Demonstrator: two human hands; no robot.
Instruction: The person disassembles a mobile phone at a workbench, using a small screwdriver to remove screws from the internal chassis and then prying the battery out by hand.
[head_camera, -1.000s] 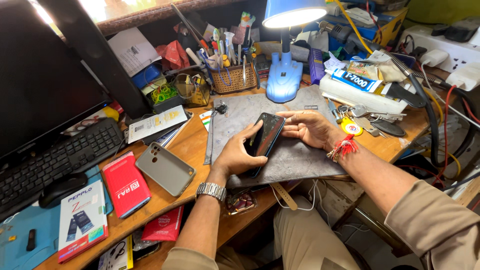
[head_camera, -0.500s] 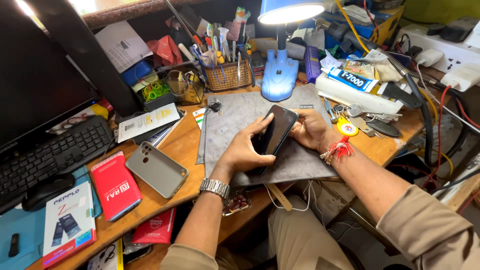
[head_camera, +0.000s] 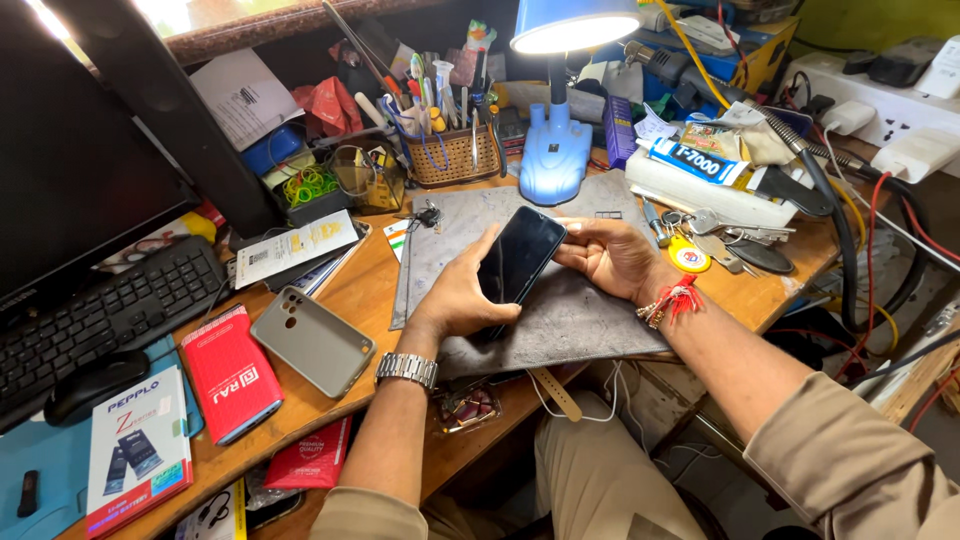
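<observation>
1. Spreading across the wooden desk (head_camera: 370, 300), a grey work mat (head_camera: 590, 310), likely giving small parts a soft bed.
2. Shining down from behind, a blue lamp (head_camera: 560, 120), lighting the mat.
3. Lying face down just left of the mat, a grey phone case (head_camera: 312, 340), apart from the phone.
4. Being held tilted above the mat, a black phone (head_camera: 518, 258), dark screen up.
5. Closing around its lower edge, the left hand (head_camera: 455, 300); pinching its top end, the right hand (head_camera: 612, 255), steadying it for inspection.

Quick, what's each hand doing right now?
Left hand: closed around the lower part of the black phone.
Right hand: fingers gripping the phone's upper end.
</observation>
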